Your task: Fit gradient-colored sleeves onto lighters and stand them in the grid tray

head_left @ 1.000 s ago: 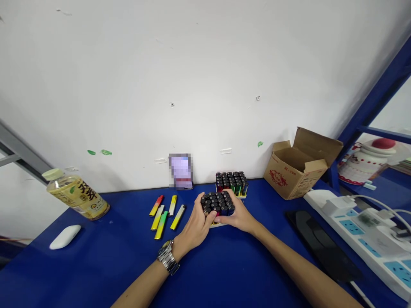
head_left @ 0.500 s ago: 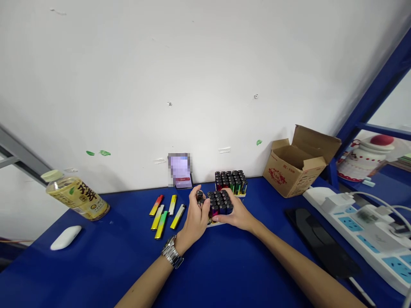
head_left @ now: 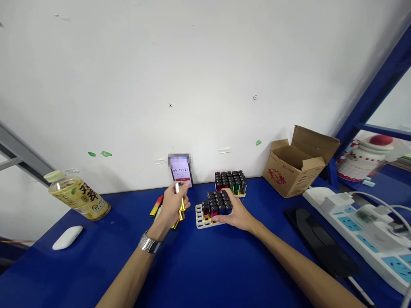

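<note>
My left hand is closed around a shiny yellow lighter, lifted over the left part of the desk; whether a second one is in the grip I cannot tell. Under and behind that hand lie loose lighters, a red-and-yellow lighter among them, partly hidden. A white holed tray rests on the desk to the right, its left-end holes bare. Black-topped coloured lighters stand upright in it, packed together. My right hand is wrapped around the right side of this group, fingers behind and thumb in front.
Behind stands a second tray of upright lighters. A phone showing a timer leans on the wall. To the left are a drink bottle and white case; rightward, an open carton, black phone and power strip.
My left hand has left the near tray and moved left to the loose lighters, one now raised in its fingers. A black-topped lighter stands at the tray's left. My right hand stays put.
</note>
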`<state>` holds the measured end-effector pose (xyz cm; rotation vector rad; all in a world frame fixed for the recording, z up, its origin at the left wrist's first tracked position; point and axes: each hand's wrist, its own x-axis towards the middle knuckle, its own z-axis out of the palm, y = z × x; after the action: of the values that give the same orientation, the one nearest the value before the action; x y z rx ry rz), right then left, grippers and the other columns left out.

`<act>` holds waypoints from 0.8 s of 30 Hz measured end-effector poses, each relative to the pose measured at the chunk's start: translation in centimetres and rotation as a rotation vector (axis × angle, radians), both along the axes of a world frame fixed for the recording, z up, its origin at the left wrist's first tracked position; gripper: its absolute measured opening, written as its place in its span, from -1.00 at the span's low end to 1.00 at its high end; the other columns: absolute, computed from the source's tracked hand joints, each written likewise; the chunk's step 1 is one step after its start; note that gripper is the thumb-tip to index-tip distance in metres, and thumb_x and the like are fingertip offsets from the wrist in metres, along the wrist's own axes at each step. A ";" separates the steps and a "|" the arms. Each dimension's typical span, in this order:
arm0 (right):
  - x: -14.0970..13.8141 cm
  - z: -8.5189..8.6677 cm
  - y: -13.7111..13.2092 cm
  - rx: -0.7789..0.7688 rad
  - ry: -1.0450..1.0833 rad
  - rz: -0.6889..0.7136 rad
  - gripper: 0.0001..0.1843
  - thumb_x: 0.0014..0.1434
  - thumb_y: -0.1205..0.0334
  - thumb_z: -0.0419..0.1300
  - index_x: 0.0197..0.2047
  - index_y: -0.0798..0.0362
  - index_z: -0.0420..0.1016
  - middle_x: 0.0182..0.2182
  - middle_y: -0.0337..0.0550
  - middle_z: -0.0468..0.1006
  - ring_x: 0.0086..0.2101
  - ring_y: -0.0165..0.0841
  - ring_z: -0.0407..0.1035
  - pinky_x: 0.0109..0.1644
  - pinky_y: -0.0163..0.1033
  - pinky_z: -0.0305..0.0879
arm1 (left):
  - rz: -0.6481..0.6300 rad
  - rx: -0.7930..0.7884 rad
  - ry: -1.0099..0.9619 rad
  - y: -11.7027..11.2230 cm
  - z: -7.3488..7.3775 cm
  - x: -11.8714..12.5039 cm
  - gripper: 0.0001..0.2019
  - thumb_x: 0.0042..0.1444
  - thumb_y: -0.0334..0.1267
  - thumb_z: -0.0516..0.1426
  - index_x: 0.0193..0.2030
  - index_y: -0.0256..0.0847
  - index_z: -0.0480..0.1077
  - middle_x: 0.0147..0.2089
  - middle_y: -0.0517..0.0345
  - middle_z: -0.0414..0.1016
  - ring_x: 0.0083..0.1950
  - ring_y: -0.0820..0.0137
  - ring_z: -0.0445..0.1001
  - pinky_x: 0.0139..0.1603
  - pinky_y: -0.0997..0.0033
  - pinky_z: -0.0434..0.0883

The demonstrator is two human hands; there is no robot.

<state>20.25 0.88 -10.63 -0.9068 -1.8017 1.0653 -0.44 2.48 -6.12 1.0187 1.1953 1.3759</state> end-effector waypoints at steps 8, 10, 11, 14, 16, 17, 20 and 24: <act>-0.1 0.0 0.1 0.028 -0.004 -0.026 -0.36 -0.13 0.12 0.42 -0.03 0.01 0.22 -0.17 -0.17 0.48 -0.17 -0.26 0.39 -0.07 -0.19 0.29 | -0.325 0.278 0.734 -2.7 -0.7 -0.2 -0.76 -0.12 -0.19 0.28 -0.25 -0.14 0.49 -0.24 0.13 0.55 -0.23 0.31 0.49 -0.21 0.37 0.42; 0.0 0.0 0.0 0.029 0.009 -0.038 -0.38 -0.14 0.12 0.43 -0.06 0.01 0.23 -0.22 -0.21 0.48 -0.21 -0.28 0.38 -0.11 -0.21 0.28 | -0.309 0.304 0.743 -3.1 -1.1 0.5 -0.80 -0.05 -0.18 0.24 -0.25 -0.16 0.48 -0.25 0.13 0.55 -0.24 0.32 0.49 -0.20 0.37 0.41; 0.1 0.0 0.0 0.024 0.018 -0.044 -0.39 -0.16 0.13 0.43 -0.08 0.00 0.24 -0.25 -0.23 0.48 -0.23 -0.29 0.38 -0.13 -0.22 0.28 | -0.283 0.283 0.715 -3.2 -1.1 0.7 -0.79 -0.02 -0.16 0.21 -0.24 -0.17 0.46 -0.32 0.15 0.54 -0.34 0.36 0.48 -0.29 0.40 0.41; 0.5 -0.1 0.0 -0.009 0.059 -0.067 -0.38 -0.23 0.14 0.45 -0.12 0.00 0.27 -0.33 -0.30 0.46 -0.31 -0.31 0.36 -0.22 -0.26 0.25 | -0.194 0.139 0.543 -3.0 0.1 0.2 -0.68 0.02 -0.03 0.17 -0.18 -0.20 0.40 -0.63 0.32 0.34 -0.66 0.48 0.30 -0.63 0.52 0.25; 0.6 -0.2 0.1 -0.034 0.087 -0.088 -0.36 -0.28 0.14 0.47 -0.14 -0.01 0.28 -0.37 -0.33 0.45 -0.35 -0.33 0.34 -0.26 -0.28 0.23 | -0.186 0.034 0.468 -2.2 1.5 -0.8 -0.62 -0.01 0.02 0.18 -0.16 -0.22 0.37 -0.73 0.42 0.19 -0.74 0.51 0.18 -0.72 0.54 0.15; 0.7 -0.3 0.1 -0.045 0.099 -0.098 -0.35 -0.30 0.15 0.47 -0.14 -0.01 0.29 -0.38 -0.34 0.45 -0.36 -0.33 0.34 -0.27 -0.28 0.22 | -0.208 -0.008 0.498 -1.8 2.2 -1.3 -0.62 -0.04 0.02 0.20 -0.19 -0.23 0.38 -0.74 0.42 0.17 -0.75 0.52 0.16 -0.72 0.55 0.14; 0.7 -0.4 0.3 -0.070 0.119 -0.114 -0.33 -0.34 0.16 0.48 -0.15 0.00 0.30 -0.38 -0.35 0.45 -0.35 -0.32 0.33 -0.26 -0.29 0.21 | -0.369 -0.189 0.624 -0.3 3.3 -2.7 -0.68 -0.12 0.01 0.24 -0.41 -0.22 0.36 -0.70 0.40 0.18 -0.75 0.55 0.12 -0.74 0.54 0.07; 0.6 -0.5 0.3 -0.081 0.137 -0.101 -0.33 -0.35 0.18 0.49 -0.16 0.01 0.30 -0.37 -0.34 0.45 -0.34 -0.33 0.32 -0.25 -0.29 0.21 | -0.517 -0.283 0.911 1.1 2.4 -3.1 -0.65 -0.21 0.00 0.25 -0.59 -0.20 0.22 -0.65 0.33 0.26 -0.66 0.51 0.19 -0.65 0.51 0.06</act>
<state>20.87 1.18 -11.09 -0.9399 -1.5942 1.1147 -3.50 3.53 -3.74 1.6651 1.5460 0.2882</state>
